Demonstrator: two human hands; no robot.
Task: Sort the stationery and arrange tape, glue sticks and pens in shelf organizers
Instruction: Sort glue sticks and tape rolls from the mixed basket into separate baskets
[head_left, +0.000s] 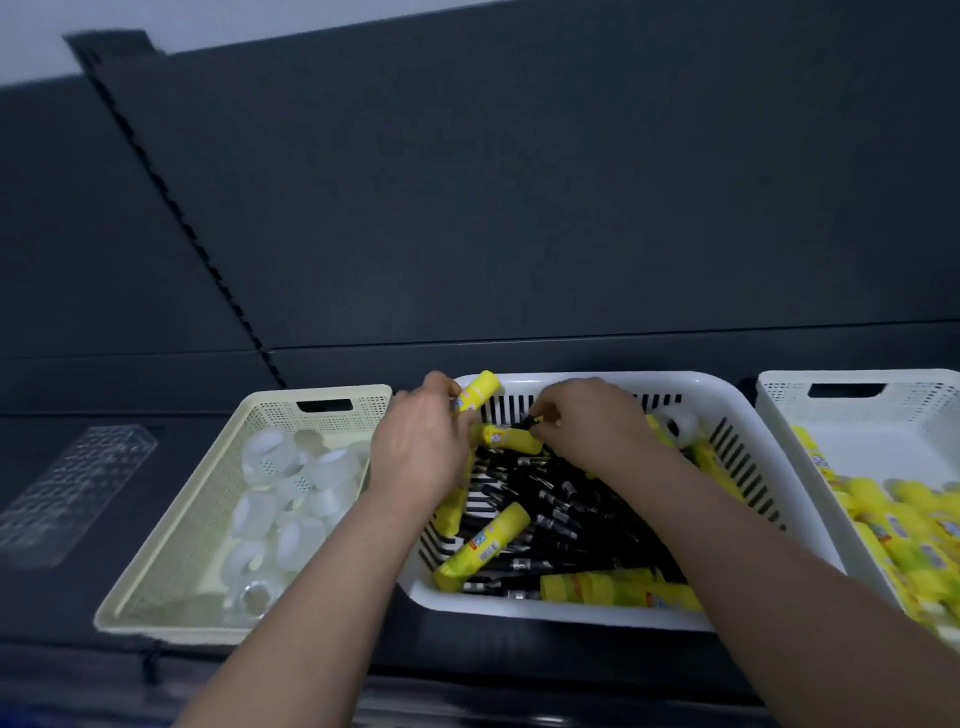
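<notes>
A white slotted basket (722, 410) in the middle holds several black pens (550, 499), yellow glue sticks (485, 545) and a clear tape roll (680, 423). My left hand (415, 452) grips a yellow glue stick (478, 392) that points up over the basket's far left corner, with a second glue stick (506, 436) lying just by its fingers. My right hand (592, 426) is curled over the far side of the basket and pinches something small and dark, probably a pen; the fingertips hide it.
A cream mesh basket (171, 545) on the left holds several clear tape rolls (291, 478). A white mesh basket (779, 410) on the right holds several yellow glue sticks (893, 525). A clear perforated organizer (72, 483) lies at far left. All stand on a dark shelf with a dark back panel.
</notes>
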